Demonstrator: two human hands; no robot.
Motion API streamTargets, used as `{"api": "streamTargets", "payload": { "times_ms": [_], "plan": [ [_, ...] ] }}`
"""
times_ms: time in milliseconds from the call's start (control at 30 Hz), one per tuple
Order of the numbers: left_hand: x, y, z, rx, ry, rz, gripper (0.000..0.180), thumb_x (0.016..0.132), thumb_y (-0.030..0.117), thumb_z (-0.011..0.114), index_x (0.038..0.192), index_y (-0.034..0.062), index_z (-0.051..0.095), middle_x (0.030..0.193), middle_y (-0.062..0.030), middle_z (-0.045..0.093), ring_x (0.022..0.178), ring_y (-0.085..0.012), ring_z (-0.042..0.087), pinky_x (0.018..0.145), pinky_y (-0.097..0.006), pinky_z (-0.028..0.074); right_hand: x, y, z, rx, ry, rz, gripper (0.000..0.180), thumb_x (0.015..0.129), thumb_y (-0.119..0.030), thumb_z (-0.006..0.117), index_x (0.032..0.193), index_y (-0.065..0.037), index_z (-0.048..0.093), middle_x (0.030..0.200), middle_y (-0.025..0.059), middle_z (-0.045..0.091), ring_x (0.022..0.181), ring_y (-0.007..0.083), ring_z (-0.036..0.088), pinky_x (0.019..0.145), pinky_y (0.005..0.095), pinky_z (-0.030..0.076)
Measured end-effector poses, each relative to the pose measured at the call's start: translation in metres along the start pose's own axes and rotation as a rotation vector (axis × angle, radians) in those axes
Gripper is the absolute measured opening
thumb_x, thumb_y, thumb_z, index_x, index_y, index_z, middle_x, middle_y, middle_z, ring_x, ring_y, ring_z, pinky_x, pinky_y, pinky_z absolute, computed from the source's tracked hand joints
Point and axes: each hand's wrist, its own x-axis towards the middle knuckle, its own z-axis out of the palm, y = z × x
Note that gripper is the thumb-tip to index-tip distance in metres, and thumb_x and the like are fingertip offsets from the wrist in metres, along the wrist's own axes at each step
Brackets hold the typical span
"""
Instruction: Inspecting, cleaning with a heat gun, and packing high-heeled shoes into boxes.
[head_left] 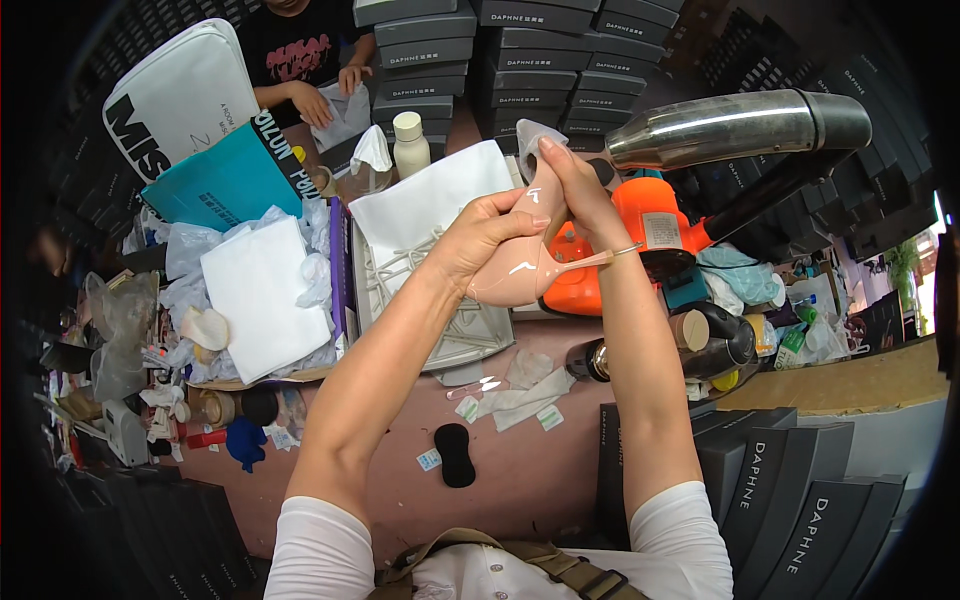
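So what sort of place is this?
Probably a shoe-finishing or packing workshop: stacks of grey boxes, a glossy pink shoe in the left hand and right hand, and an orange machine.

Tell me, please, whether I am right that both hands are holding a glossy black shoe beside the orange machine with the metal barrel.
Not quite: the shoe is glossy pinkish beige, not black, as the head view shows. The left hand and the right hand are indeed holding it, beside the orange machine with the metal barrel.
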Motion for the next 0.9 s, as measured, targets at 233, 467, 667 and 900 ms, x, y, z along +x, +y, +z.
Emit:
{"api": "streamTargets", "payload": {
  "times_ms": [233, 467, 667, 900],
  "plan": [
    [0.001, -0.001, 0.0, -0.017, 0.053, 0.027, 0.038, 0.08, 0.006, 0.066, 0.116, -0.002, 0.057, 0.095, -0.0085, 0.065, 0.073, -0.0124, 0.065, 0.065, -0.025, 0.056, -0.031, 0.004, -0.014, -0.089, -0.174, -0.111, 0.094, 0.081, -0.057, 0.063, 0.148, -0.012, 0.014, 0.138, 0.0201, 0.036, 0.126, 0.0327, 0.041, 0.089, 0.0413, 0.048],
    [-0.008, -0.004, 0.005, 0.171, 0.076, 0.057, 0.034, 0.08, 0.005, 0.065, 0.112, -0.0026, 0.059, 0.093, -0.0074, 0.065, 0.074, -0.0107, 0.064, 0.064, -0.024, 0.053, -0.04, -0.003, -0.006, -0.133, -0.201, -0.086, 0.092, 0.083, -0.048, 0.065, 0.146, -0.003, 0.015, 0.137, 0.0239, 0.035, 0.128, 0.0329, 0.038, 0.088, 0.0391, 0.05],
    [-0.014, 0.001, 0.003, 0.209, 0.095, 0.067, 0.033, 0.078, 0.003, 0.064, 0.111, -0.0026, 0.062, 0.092, -0.0051, 0.064, 0.076, -0.0092, 0.061, 0.07, -0.023, 0.05, -0.037, -0.001, 0.008, -0.404, -0.064, -0.189, 0.069, 0.088, -0.05, 0.055, 0.126, 0.004, 0.036, 0.11, 0.0208, 0.055, 0.096, 0.0246, 0.06, 0.072, 0.0324, 0.053],
    [-0.011, -0.016, -0.003, 0.28, 0.142, 0.113, 0.036, 0.078, 0.004, 0.064, 0.114, -0.0033, 0.06, 0.097, -0.0066, 0.065, 0.084, -0.0106, 0.062, 0.075, -0.023, 0.05, -0.028, 0.009, 0.008, -0.339, -0.15, 0.006, 0.065, 0.094, -0.052, 0.043, 0.129, 0.002, 0.035, 0.115, 0.0151, 0.05, 0.101, 0.0203, 0.055, 0.078, 0.0336, 0.051]
  ]
}}
